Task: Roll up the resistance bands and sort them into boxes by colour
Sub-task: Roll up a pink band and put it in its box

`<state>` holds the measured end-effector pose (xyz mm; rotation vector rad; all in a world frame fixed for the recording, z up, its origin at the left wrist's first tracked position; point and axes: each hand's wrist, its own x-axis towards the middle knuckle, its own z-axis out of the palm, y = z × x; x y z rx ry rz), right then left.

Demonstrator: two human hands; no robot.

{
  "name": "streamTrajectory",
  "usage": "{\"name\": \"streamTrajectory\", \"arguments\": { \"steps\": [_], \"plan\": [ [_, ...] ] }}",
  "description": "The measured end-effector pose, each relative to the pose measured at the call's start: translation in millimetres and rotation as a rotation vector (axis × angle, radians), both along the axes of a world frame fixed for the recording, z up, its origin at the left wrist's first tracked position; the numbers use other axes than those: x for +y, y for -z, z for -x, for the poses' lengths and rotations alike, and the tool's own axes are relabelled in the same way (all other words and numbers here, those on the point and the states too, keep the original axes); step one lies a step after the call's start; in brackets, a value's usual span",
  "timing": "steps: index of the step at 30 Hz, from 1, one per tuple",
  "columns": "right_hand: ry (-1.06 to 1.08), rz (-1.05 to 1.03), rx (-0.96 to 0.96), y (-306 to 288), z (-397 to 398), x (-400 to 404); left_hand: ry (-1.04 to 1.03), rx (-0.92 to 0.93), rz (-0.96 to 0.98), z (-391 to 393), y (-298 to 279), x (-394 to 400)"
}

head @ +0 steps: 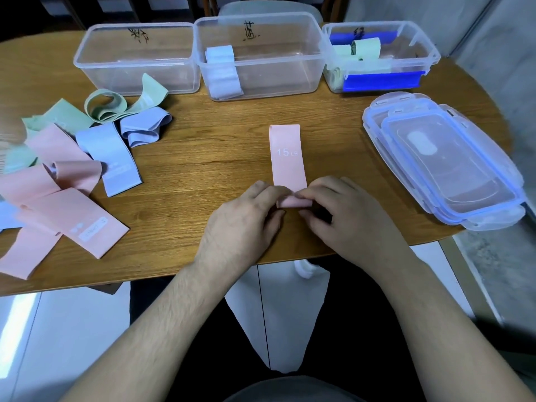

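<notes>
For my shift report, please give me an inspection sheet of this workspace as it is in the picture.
Surface: wooden table, rounded edge, bare in the middle.
Job's things: pink band marked 15 LB lies flat, near end partly rolled; left box holds nothing; middle box holds pale blue bands; right box holds green rolls.
Clutter: loose pile of bands, pink, blue and green, on the left; stacked lids on the right.
Grippers: left hand and right hand both pinch the rolled end.
Cables: nothing seen.
Surroundings: chair back behind the boxes; pale tiled floor below.
</notes>
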<state>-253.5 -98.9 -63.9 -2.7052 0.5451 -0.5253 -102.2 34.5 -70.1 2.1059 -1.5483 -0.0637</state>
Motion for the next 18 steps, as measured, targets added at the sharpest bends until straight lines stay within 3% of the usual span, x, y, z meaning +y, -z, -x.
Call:
{"name": "streamTrajectory", "arguments": {
  "steps": [18],
  "plan": [
    [-0.026,0.019,0.030,0.6,16.1,19.1,-0.003,0.063,0.064,16.8,-0.1,23.3]
  ]
}}
